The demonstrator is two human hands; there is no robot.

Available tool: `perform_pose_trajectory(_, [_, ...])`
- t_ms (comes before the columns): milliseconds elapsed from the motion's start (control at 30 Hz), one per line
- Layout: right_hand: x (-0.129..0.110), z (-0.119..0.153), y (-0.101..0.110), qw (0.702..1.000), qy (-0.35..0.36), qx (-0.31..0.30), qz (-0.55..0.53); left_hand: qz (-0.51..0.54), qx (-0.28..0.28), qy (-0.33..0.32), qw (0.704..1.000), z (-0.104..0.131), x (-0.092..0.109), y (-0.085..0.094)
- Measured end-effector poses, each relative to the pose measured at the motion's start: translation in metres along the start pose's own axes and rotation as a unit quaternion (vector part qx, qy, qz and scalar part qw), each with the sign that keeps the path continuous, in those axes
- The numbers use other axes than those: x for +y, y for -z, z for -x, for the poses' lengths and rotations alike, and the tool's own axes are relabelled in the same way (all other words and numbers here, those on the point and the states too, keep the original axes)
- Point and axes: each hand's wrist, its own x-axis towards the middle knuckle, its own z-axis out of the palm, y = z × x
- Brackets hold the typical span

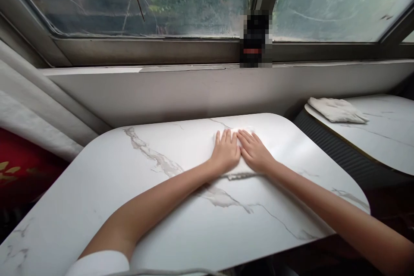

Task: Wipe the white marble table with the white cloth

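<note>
My left hand (225,151) lies flat on a folded white cloth (242,168), its fingers stretched out toward the window. Beside it, my right hand (254,151) presses on the same cloth, also with fingers extended. The two hands almost touch at the thumbs and index fingers. Beneath them the cloth rests on a white marble-patterned table (168,220), near its far edge. Most of the cloth is hidden under my palms; its near edge shows below them.
A second marble-patterned table (388,138) stands at the right, with another folded cloth (338,110) near its corner. A window (155,4) and sill run behind. White curtain (39,103) and red fabric (26,172) are on the left. A pixelated dark patch covers part of the window frame.
</note>
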Motion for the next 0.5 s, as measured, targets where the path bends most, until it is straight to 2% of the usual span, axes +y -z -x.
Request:
perform_pose_trajectory(133, [0.011,-0.081,-0.013,1.000,0.003,0.000,-0.017,-0.018,0.021,0.058,0.998,-0.054,-0.050,-0.007])
perform_pose_trajectory(233, [0.013,-0.117,-0.022,1.000,0.000,0.014,-0.019,-0.027,0.041,0.089,0.995,-0.077,-0.074,-0.010])
perform_pose_trajectory(333, [0.015,-0.131,-0.027,0.999,0.005,0.027,-0.018,-0.029,0.056,0.101,0.993,-0.085,-0.082,-0.011])
perform_pose_trajectory(500, [0.016,-0.125,-0.028,1.000,0.000,0.028,-0.015,-0.038,0.061,0.105,0.992,-0.080,-0.077,-0.010])
